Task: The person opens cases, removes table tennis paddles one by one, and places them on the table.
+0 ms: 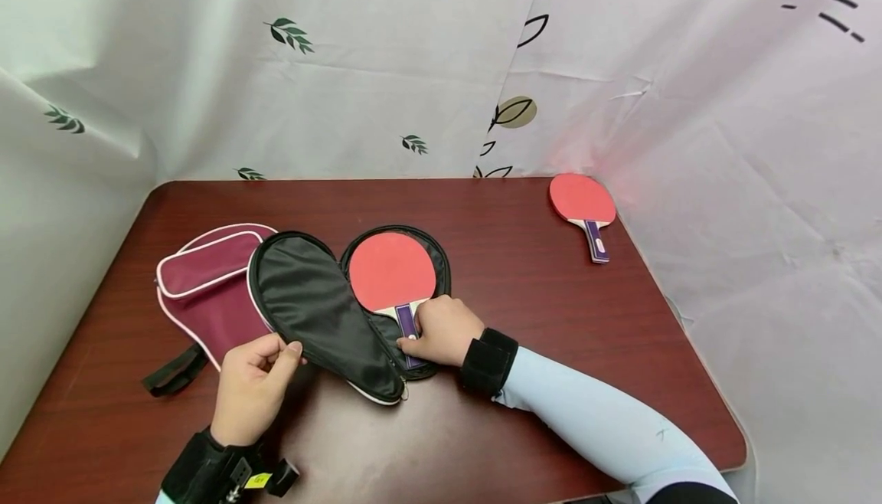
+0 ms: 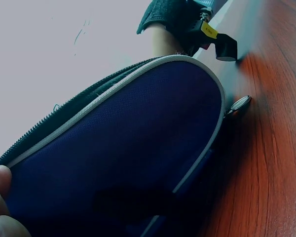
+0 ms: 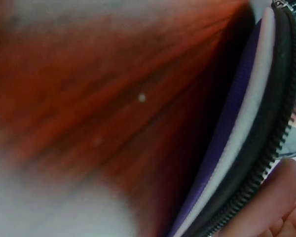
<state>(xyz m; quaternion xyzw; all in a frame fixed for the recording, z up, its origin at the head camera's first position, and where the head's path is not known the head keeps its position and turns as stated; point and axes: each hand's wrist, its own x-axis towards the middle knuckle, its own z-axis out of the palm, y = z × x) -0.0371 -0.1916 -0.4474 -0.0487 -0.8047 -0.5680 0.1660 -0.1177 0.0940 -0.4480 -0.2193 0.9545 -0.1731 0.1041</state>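
An unzipped paddle case (image 1: pixel 317 297) lies spread at the middle of the table, its black lining showing. In the left wrist view its outer side (image 2: pixel 123 128) looks dark blue with white piping, and a zip runs along the edge. My left hand (image 1: pixel 253 381) pinches the edge of the raised flap between thumb and fingers. A red table tennis paddle (image 1: pixel 391 270) lies in the other half of the case. My right hand (image 1: pixel 446 329) grips its purple-and-white handle, thumb across it. The zipped edge (image 3: pixel 274 118) stands beside the right fingers (image 3: pixel 271 202) in the right wrist view.
A maroon paddle case (image 1: pixel 213 282) with white piping and a black strap (image 1: pixel 175 372) lies at the left, partly under the flap. Another red paddle (image 1: pixel 582 201) rests at the table's far right corner. White patterned curtains (image 1: pixel 344 67) hang behind the wooden table (image 1: pixel 524 259).
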